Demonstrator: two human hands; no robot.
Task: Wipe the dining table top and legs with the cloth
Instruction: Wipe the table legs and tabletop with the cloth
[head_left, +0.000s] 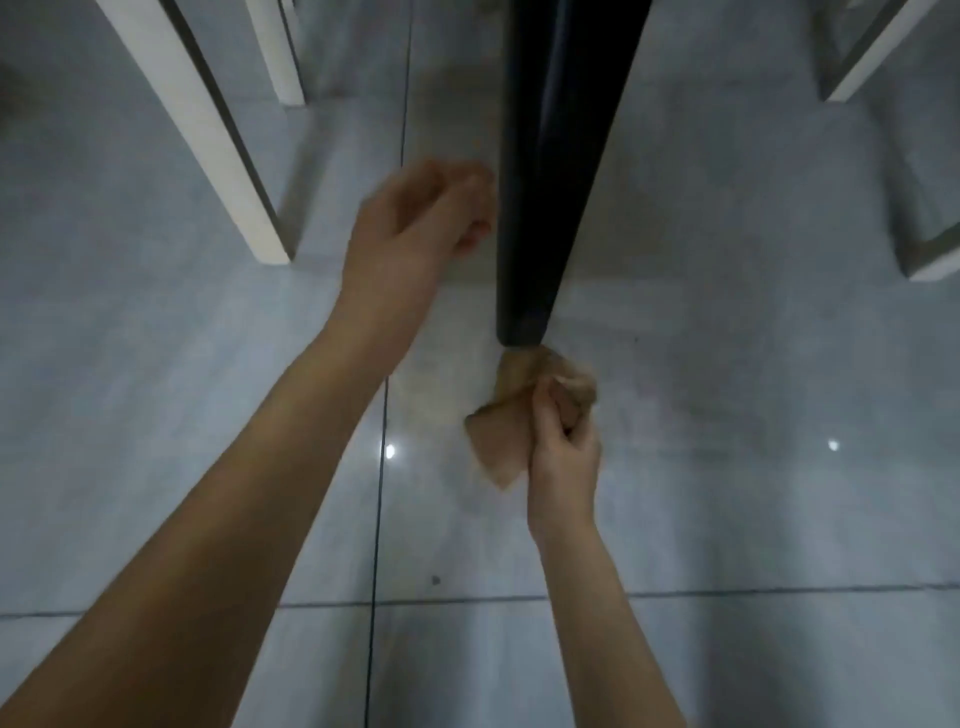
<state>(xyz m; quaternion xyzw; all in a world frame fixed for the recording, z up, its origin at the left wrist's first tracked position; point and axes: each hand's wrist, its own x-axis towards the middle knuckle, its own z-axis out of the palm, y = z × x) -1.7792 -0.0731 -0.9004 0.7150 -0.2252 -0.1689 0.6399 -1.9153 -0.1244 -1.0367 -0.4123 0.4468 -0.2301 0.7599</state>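
Black table leg (556, 182) ran from top centre of frame, tapering to its foot at mid-frame. Beige cloth (496, 447) was bunched against the foot and touching it, one corner hanging toward lower centre. Right hand (563, 457), just below the foot, gripped the cloth with curled fingers. Left hand (410, 228) sat left of the leg, higher in frame, fingers curled toward it; blurred, contact with the leg not determinable. Glossy grey tiled floor (753, 519) showed dark grout lines and two small light glints (389, 451). White furniture legs (208, 130) stood upper left, with others at upper right.
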